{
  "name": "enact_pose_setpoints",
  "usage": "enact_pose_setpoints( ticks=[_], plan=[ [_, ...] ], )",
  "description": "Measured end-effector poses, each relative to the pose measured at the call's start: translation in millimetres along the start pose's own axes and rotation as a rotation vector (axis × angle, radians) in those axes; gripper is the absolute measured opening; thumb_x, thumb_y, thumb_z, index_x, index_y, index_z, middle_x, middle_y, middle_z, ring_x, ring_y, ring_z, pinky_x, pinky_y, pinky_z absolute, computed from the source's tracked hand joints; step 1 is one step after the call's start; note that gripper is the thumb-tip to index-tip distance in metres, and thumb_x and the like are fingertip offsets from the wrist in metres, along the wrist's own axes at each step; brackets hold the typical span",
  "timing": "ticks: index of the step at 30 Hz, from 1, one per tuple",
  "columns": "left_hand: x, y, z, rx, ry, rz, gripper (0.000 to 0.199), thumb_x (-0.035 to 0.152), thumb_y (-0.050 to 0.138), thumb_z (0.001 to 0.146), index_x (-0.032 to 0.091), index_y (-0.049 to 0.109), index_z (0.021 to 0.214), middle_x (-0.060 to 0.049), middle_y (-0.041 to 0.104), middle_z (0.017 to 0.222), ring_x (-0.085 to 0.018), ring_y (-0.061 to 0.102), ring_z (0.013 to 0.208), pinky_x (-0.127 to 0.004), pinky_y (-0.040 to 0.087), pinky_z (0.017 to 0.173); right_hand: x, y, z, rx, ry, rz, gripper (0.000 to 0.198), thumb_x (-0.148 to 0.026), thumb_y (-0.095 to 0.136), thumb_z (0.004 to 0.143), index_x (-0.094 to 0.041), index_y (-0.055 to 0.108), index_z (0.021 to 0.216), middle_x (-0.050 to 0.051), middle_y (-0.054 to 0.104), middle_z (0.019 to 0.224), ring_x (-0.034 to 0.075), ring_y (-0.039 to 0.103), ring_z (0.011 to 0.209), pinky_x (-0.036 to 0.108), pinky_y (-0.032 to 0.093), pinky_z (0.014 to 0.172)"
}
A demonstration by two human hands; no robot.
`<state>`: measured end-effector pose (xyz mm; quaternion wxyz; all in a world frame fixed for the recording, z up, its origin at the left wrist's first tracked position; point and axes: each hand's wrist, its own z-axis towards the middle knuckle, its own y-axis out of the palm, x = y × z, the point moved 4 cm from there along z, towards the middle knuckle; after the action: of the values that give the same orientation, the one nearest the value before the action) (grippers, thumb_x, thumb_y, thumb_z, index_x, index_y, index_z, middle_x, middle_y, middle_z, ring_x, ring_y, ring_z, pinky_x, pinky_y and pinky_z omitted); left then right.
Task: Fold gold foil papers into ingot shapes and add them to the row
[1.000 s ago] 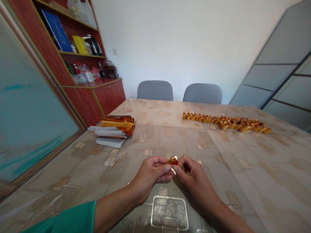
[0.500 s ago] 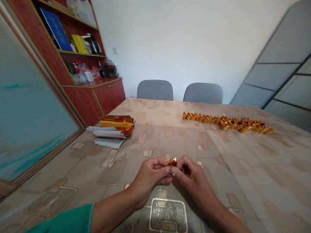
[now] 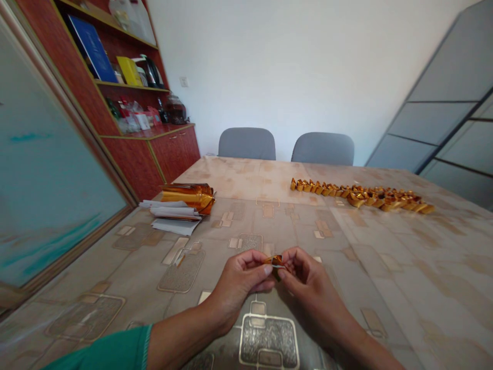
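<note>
A small, shiny gold foil piece, partly folded (image 3: 277, 260), is held between the two hands, above the near middle of a long counter covered in a glossy beige-and-brown cloth patterned with rounded rectangles (image 3: 269, 226). The left hand (image 3: 241, 275) has a narrow grip, thumb and fingers pinching the foil's left end; the right hand (image 3: 308, 275) pinches its right end just as narrowly, with the fingers curled. The finer folds are too small to make out. A green fabric sleeve (image 3: 111, 349) covers part of the left forearm, while the visible right forearm is bare. Beyond the hands, on the left of the counter, lies a curved stack of gold foil sheets (image 3: 183, 192), with a loose pile of white paper sheets (image 3: 177, 226) against its near side. Farther off to the right, well apart from that stack, many small boat-shaped folded gold foil pieces (image 3: 389, 203) sit close together in long rows. Two grey round-cornered chair backs (image 3: 246, 144) rise behind the far edge, before a plain white wall (image 3: 288, 61). At the far left stands a reddish-brown wooden cabinet with gold-coloured trim (image 3: 173, 149); its shelves carry a flat blue rectangular object (image 3: 92, 49), a yellow upright object (image 3: 129, 71) and a dark rounded jar (image 3: 176, 109).
</note>
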<state>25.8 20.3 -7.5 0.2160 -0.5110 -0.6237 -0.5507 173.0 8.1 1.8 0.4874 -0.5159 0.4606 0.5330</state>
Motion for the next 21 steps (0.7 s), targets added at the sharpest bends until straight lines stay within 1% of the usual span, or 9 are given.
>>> enact_pose_setpoints(
  ticks=[2,5,7,9,13,16,19,21],
  plan=[
    [1.0,0.4,0.7,0.000,0.030,-0.016,0.037,0.031,0.093,0.061,0.012,0.068,0.080,-0.004,0.070,0.082,-0.014,0.067,0.075,-0.026,0.056,0.074,-1.9,0.0,-0.6,-0.007,-0.024,-0.022,0.016,-0.034,0.067,0.084,-0.021,0.059,0.091,0.002,0.060,0.081,0.016,0.054,0.072,0.028,0.042,0.063],
    [3.3,-0.6,2.1,0.024,0.082,-0.050,0.036,0.031,0.092,0.064,0.013,0.067,0.082,-0.004,0.071,0.082,-0.015,0.067,0.076,-0.027,0.055,0.074,-2.3,-1.0,-1.2,-0.044,0.003,-0.061,0.024,-0.035,0.071,0.079,-0.021,0.061,0.095,0.002,0.060,0.078,0.016,0.052,0.069,0.028,0.042,0.061],
    [4.0,-1.1,2.5,0.026,0.100,-0.058,0.037,0.032,0.092,0.063,0.013,0.067,0.082,-0.003,0.070,0.079,-0.015,0.066,0.074,-0.026,0.053,0.072,-2.2,-1.7,-1.4,-0.052,0.029,-0.092,0.023,-0.038,0.071,0.077,-0.020,0.062,0.088,0.001,0.057,0.072,0.015,0.049,0.063,0.027,0.039,0.056],
    [3.8,-0.9,2.5,0.011,0.105,-0.044,0.037,0.033,0.092,0.062,0.013,0.067,0.082,-0.002,0.069,0.077,-0.013,0.064,0.072,-0.024,0.051,0.071,-2.8,-1.8,-1.4,-0.045,0.024,-0.119,0.021,-0.039,0.068,0.079,-0.019,0.062,0.080,0.001,0.056,0.070,0.014,0.047,0.062,0.027,0.036,0.055],
    [2.5,-0.3,2.5,0.000,0.105,-0.007,0.037,0.034,0.092,0.063,0.013,0.068,0.081,-0.002,0.068,0.076,-0.011,0.059,0.069,-0.022,0.047,0.068,-5.0,-1.6,-2.0,-0.011,-0.048,-0.150,0.024,-0.040,0.062,0.087,-0.019,0.060,0.074,0.001,0.058,0.070,0.015,0.048,0.064,0.027,0.036,0.057],
    [2.2,0.4,3.8,-0.003,0.104,-0.007,0.037,0.035,0.092,0.061,0.013,0.068,0.081,-0.002,0.068,0.076,-0.011,0.058,0.069,-0.022,0.046,0.068,-6.7,-3.1,-2.8,0.017,-0.102,-0.187,0.027,-0.041,0.061,0.088,-0.019,0.060,0.072,0.002,0.058,0.069,0.016,0.049,0.066,0.027,0.037,0.059],
    [3.8,0.1,4.8,0.000,0.129,0.015,0.037,0.036,0.091,0.063,0.012,0.069,0.081,-0.002,0.068,0.075,-0.011,0.058,0.067,-0.022,0.045,0.066,-6.0,-3.5,-2.4,0.002,-0.070,-0.167,0.026,-0.042,0.063,0.086,-0.020,0.060,0.073,0.001,0.058,0.070,0.016,0.049,0.065,0.027,0.037,0.058],
    [4.3,-0.2,4.8,-0.005,0.136,0.032,0.036,0.036,0.090,0.064,0.013,0.069,0.081,-0.004,0.069,0.077,-0.013,0.059,0.070,-0.023,0.045,0.068,-5.3,-1.5,-1.7,-0.035,-0.024,-0.142,0.022,-0.041,0.067,0.082,-0.020,0.062,0.080,0.001,0.059,0.073,0.016,0.051,0.066,0.027,0.038,0.059]
  ],
)
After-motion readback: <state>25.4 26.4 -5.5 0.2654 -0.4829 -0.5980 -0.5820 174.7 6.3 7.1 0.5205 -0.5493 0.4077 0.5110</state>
